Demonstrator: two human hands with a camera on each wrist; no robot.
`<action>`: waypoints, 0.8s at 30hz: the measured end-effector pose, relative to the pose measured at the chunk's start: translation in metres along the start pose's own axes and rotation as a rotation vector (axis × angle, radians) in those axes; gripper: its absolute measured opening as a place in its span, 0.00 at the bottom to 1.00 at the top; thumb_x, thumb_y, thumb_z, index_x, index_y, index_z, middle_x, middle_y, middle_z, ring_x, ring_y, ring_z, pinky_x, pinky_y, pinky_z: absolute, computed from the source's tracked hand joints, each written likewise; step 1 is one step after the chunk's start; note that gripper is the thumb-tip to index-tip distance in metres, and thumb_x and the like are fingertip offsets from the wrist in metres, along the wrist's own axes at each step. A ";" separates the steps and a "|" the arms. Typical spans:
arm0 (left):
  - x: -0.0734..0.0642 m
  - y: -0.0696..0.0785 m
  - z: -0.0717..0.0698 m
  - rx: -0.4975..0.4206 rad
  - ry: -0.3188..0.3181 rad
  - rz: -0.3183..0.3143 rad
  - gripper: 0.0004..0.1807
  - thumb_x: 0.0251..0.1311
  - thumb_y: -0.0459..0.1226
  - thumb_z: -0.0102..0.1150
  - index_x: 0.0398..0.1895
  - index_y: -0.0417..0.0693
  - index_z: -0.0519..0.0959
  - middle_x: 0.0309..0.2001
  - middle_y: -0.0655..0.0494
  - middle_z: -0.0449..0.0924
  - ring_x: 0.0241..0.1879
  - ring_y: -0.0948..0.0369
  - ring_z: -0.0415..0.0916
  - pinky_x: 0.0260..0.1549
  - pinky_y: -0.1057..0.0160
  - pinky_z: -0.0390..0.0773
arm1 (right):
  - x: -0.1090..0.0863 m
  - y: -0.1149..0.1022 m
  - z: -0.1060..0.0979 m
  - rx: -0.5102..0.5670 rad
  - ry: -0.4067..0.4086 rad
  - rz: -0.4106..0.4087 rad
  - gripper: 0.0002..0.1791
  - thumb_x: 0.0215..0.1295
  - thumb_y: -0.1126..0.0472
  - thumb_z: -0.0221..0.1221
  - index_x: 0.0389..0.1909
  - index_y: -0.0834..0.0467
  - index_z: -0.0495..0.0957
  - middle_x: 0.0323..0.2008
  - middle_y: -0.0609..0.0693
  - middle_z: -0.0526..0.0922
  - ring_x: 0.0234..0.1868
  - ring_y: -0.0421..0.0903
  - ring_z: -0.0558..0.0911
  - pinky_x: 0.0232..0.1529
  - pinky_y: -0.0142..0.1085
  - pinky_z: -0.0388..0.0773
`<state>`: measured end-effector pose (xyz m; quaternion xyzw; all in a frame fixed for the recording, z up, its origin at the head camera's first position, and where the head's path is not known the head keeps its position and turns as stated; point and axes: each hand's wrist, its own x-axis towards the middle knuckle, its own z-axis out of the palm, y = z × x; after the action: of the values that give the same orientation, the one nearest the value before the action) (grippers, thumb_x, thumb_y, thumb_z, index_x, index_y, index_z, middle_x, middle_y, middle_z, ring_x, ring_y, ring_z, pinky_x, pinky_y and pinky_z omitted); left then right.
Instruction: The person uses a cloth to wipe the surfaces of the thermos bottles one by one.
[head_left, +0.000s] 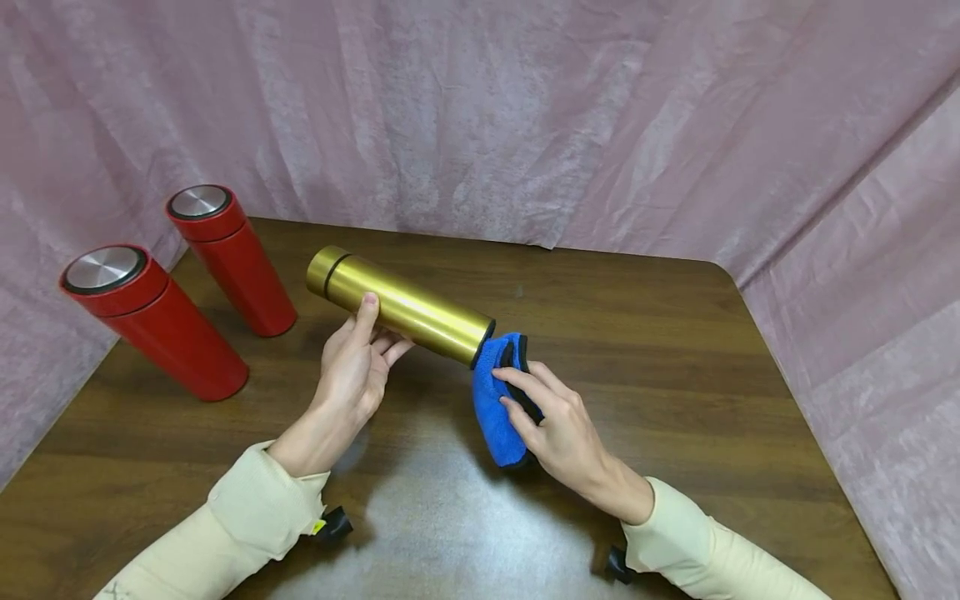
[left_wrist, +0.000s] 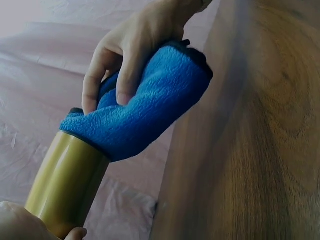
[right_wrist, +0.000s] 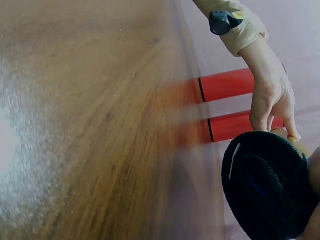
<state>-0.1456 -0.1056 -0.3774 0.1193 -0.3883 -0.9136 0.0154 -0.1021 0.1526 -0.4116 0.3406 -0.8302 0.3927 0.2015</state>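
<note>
A gold thermos bottle (head_left: 408,302) is held tilted above the table, its capped end up to the left and its dark-edged base down to the right. My left hand (head_left: 351,371) grips it about the middle, thumb along the near side and fingers beneath. My right hand (head_left: 558,423) pinches a folded blue cloth (head_left: 491,417) with black edging. In the left wrist view the cloth (left_wrist: 155,107) covers the base of the bottle (left_wrist: 70,175). Seen from the right wrist, the cloth (right_wrist: 265,190) looks dark and hides most of the bottle.
Two red thermos bottles with silver-topped lids stand at the left, one nearer (head_left: 172,333) and one farther back (head_left: 243,271). The wooden table (head_left: 675,350) reaches to pink curtains (head_left: 480,117) behind and at the sides.
</note>
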 end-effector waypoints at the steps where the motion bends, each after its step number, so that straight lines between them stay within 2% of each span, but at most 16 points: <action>1: 0.000 0.001 -0.001 0.005 0.000 0.006 0.15 0.75 0.47 0.55 0.52 0.47 0.72 0.46 0.57 0.79 0.48 0.57 0.80 0.52 0.57 0.83 | 0.000 0.000 0.000 0.004 -0.013 -0.004 0.21 0.66 0.72 0.67 0.59 0.58 0.83 0.51 0.52 0.83 0.40 0.44 0.83 0.35 0.30 0.83; 3: 0.000 0.002 -0.002 0.021 0.001 0.017 0.13 0.75 0.47 0.56 0.50 0.48 0.72 0.47 0.57 0.78 0.47 0.57 0.80 0.51 0.57 0.83 | -0.001 0.000 -0.001 0.018 -0.034 -0.008 0.21 0.66 0.72 0.67 0.58 0.57 0.83 0.53 0.53 0.83 0.42 0.44 0.85 0.38 0.30 0.85; 8: 0.000 0.006 -0.006 0.073 -0.012 0.032 0.12 0.75 0.46 0.57 0.49 0.48 0.72 0.48 0.57 0.77 0.43 0.60 0.80 0.51 0.58 0.84 | -0.003 0.000 -0.002 0.048 -0.070 -0.015 0.21 0.64 0.73 0.68 0.58 0.57 0.84 0.53 0.53 0.83 0.43 0.45 0.86 0.38 0.31 0.86; 12: 0.001 0.012 -0.008 0.138 -0.015 0.038 0.12 0.74 0.46 0.58 0.48 0.48 0.72 0.44 0.58 0.77 0.38 0.62 0.80 0.49 0.61 0.84 | -0.004 -0.002 -0.005 0.097 -0.086 0.008 0.21 0.65 0.73 0.68 0.58 0.56 0.84 0.53 0.53 0.84 0.44 0.45 0.85 0.38 0.34 0.87; 15: 0.001 0.018 -0.010 0.199 -0.027 0.056 0.13 0.73 0.45 0.61 0.46 0.48 0.72 0.43 0.59 0.77 0.37 0.63 0.79 0.48 0.63 0.83 | -0.004 -0.004 -0.010 0.159 -0.083 0.078 0.21 0.65 0.71 0.68 0.58 0.55 0.84 0.53 0.52 0.84 0.47 0.46 0.85 0.42 0.36 0.87; 18: 0.002 0.024 -0.012 0.269 -0.036 0.092 0.13 0.71 0.44 0.64 0.44 0.49 0.71 0.41 0.60 0.76 0.36 0.64 0.77 0.47 0.64 0.82 | -0.002 -0.003 -0.016 0.233 -0.075 0.190 0.20 0.67 0.69 0.68 0.59 0.53 0.84 0.54 0.50 0.84 0.48 0.47 0.84 0.44 0.36 0.86; 21: 0.002 0.029 -0.015 0.332 -0.033 0.129 0.13 0.69 0.42 0.67 0.45 0.49 0.73 0.43 0.59 0.77 0.41 0.64 0.76 0.47 0.64 0.82 | -0.001 0.001 -0.023 0.293 -0.056 0.294 0.21 0.68 0.68 0.67 0.60 0.52 0.83 0.57 0.51 0.83 0.50 0.50 0.83 0.46 0.39 0.86; 24: 0.002 0.035 -0.017 0.403 -0.032 0.159 0.14 0.68 0.41 0.69 0.51 0.50 0.76 0.48 0.57 0.78 0.49 0.63 0.77 0.49 0.64 0.81 | -0.002 0.007 -0.030 0.316 -0.032 0.362 0.21 0.69 0.67 0.66 0.62 0.52 0.82 0.59 0.52 0.82 0.52 0.52 0.83 0.48 0.43 0.86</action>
<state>-0.1455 -0.1422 -0.3642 0.0745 -0.5716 -0.8152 0.0569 -0.1037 0.1798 -0.3980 0.2198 -0.8090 0.5420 0.0589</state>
